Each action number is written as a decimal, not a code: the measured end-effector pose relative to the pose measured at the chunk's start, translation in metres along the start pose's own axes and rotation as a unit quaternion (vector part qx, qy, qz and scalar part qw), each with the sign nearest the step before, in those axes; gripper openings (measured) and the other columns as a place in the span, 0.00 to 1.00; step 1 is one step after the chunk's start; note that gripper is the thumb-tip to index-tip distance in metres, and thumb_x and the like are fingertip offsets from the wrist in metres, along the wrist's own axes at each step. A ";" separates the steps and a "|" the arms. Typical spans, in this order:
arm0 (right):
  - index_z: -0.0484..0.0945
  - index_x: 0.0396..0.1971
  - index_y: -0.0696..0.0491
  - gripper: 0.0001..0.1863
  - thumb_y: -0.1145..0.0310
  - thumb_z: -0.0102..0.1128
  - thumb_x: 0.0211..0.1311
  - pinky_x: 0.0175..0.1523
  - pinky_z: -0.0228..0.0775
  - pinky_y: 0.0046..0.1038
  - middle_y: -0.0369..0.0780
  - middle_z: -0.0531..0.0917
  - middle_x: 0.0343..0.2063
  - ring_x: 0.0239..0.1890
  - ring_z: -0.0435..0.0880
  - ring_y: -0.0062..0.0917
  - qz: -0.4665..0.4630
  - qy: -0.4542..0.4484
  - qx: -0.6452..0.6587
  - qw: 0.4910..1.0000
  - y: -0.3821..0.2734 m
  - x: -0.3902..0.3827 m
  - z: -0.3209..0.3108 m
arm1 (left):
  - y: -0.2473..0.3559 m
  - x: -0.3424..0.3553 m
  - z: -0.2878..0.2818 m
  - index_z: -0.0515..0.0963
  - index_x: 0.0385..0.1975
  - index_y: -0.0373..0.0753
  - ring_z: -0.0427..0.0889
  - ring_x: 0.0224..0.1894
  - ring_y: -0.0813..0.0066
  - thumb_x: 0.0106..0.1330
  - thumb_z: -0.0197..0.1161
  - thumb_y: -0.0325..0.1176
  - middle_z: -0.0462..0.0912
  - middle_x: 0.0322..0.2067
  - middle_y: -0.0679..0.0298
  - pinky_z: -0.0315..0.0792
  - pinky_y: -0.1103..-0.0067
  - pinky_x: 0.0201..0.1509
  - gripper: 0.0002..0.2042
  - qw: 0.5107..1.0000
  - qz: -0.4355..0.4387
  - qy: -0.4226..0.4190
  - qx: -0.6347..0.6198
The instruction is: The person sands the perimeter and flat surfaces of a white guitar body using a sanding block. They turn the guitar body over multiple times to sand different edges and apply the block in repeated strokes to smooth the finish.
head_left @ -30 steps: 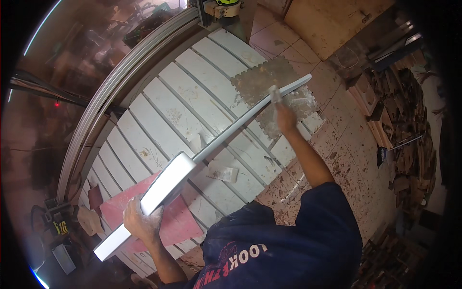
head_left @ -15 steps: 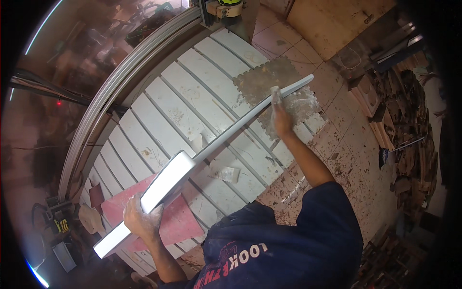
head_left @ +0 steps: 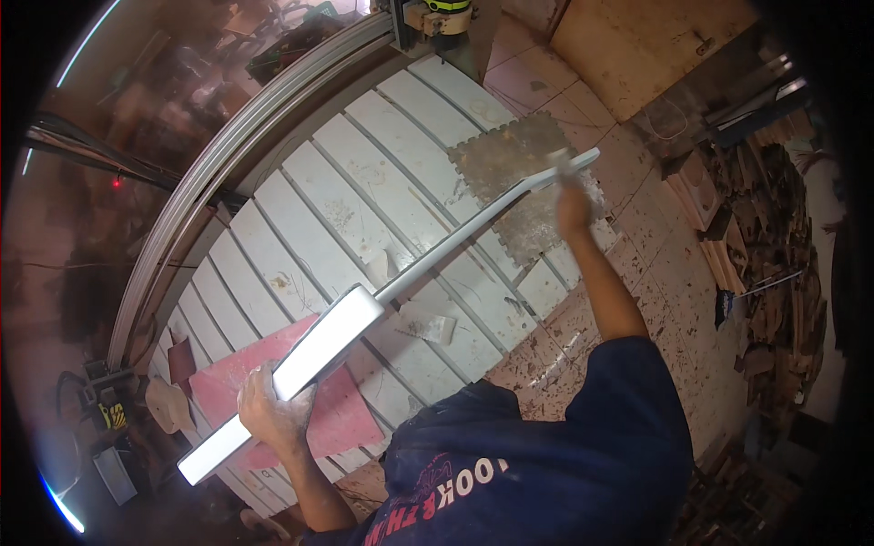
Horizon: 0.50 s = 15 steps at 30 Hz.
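Observation:
A long white guitar-shaped piece [head_left: 332, 338] is held edge-on across the slatted table, its thick body toward the lower left and its thin neck running to an angled head at the upper right. My left hand [head_left: 271, 409] is closed around the body at its narrower middle. At the head end, my right hand [head_left: 574, 209] is smeared by motion. It presses a small pale pad [head_left: 558, 162] against the edge; the pad's exact kind cannot be made out. White dust coats the left fingers.
Beneath lie the slatted white table [head_left: 319, 200], a pink mat [head_left: 350, 405] and a grey-brown jigsaw-edged mat [head_left: 510, 150]. A metal rail [head_left: 196, 187] curves past the far left side. Wood offcuts [head_left: 774, 264] are heaped at right, beyond a chip-strewn tiled floor [head_left: 655, 300].
My right hand has slid along the neck toward the upper right, onto the head end, with the pale pad. My left hand keeps its hold on the body.

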State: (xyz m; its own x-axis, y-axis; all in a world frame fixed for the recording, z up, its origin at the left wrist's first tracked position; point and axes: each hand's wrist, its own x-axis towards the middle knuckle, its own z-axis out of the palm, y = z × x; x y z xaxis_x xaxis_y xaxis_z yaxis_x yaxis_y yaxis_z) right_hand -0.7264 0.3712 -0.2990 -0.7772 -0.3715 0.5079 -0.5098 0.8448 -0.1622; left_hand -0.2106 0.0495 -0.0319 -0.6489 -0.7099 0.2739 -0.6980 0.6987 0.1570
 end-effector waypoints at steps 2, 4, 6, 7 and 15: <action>0.81 0.55 0.46 0.17 0.67 0.48 0.72 0.41 0.78 0.51 0.50 0.87 0.32 0.34 0.87 0.48 -0.017 -0.132 -0.027 0.991 -0.002 -0.007 -0.016 | -0.001 -0.004 -0.002 0.82 0.41 0.39 0.84 0.41 0.47 0.31 0.77 0.33 0.86 0.38 0.54 0.77 0.61 0.46 0.28 0.999 0.024 0.027 -0.004; 0.77 0.61 0.44 0.20 0.66 0.49 0.72 0.46 0.78 0.51 0.52 0.87 0.35 0.36 0.88 0.49 0.044 -0.233 -0.046 0.970 0.024 0.013 -0.035 | 0.002 -0.004 -0.002 0.82 0.41 0.39 0.85 0.41 0.48 0.31 0.77 0.33 0.86 0.38 0.55 0.77 0.61 0.47 0.28 1.000 0.010 0.018 0.007; 0.75 0.64 0.45 0.23 0.66 0.49 0.71 0.50 0.77 0.49 0.54 0.87 0.39 0.40 0.87 0.50 0.100 -0.148 -0.040 0.983 0.072 0.055 -0.050 | 0.007 -0.005 -0.001 0.82 0.41 0.39 0.85 0.42 0.49 0.31 0.78 0.34 0.86 0.39 0.55 0.77 0.62 0.47 0.28 1.000 0.012 0.011 0.007; 0.75 0.64 0.45 0.23 0.66 0.49 0.71 0.50 0.77 0.49 0.54 0.87 0.39 0.40 0.87 0.50 0.099 -0.143 -0.035 0.984 0.060 0.068 -0.056 | 0.008 -0.008 -0.002 0.82 0.41 0.39 0.85 0.43 0.50 0.32 0.78 0.35 0.87 0.39 0.55 0.78 0.62 0.47 0.28 1.000 0.011 0.009 0.012; 0.83 0.51 0.61 0.18 0.70 0.49 0.72 0.49 0.76 0.27 0.41 0.88 0.40 0.42 0.86 0.25 0.218 -0.074 0.497 0.837 -0.112 0.036 -0.125 | 0.013 -0.031 -0.014 0.82 0.43 0.41 0.85 0.47 0.57 0.37 0.80 0.41 0.87 0.42 0.59 0.76 0.65 0.52 0.29 1.000 0.013 0.017 0.014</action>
State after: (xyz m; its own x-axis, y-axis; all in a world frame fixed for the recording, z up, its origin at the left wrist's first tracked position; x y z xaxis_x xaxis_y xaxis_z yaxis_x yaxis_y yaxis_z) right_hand -0.6514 0.3110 -0.1566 -0.9690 -0.2166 0.1191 -0.1637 0.2016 -0.9657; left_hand -0.1952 0.0820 -0.0250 -0.6573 -0.6871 0.3096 -0.6888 0.7144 0.1233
